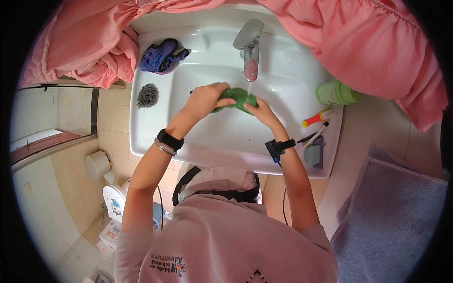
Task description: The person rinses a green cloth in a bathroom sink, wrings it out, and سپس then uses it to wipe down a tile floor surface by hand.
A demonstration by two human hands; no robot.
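Observation:
Over the white washbasin (203, 153), my left hand (206, 99) and my right hand (262, 112) grip a green, rounded, soft-looking item (237, 98) from its two sides. Its exact kind I cannot make out. Both thumbs lie on its near side, while most fingers are hidden behind it. A thin stream of water from the chrome faucet (251, 49) falls onto the item's right part, near my right hand. A small dark thing, too small to name, shows by my left hand's fingers.
On the basin's left ledge lie a purple-and-black cloth (163, 56) and a grey scrubber (147, 95). A green tub (337, 92), a red-yellow-handled brush (316, 119), pens and a blue-grey block (312, 154) are at the right. Pink fabric (311, 33) hangs over the far side; a blue-grey towel (391, 212) lies at right.

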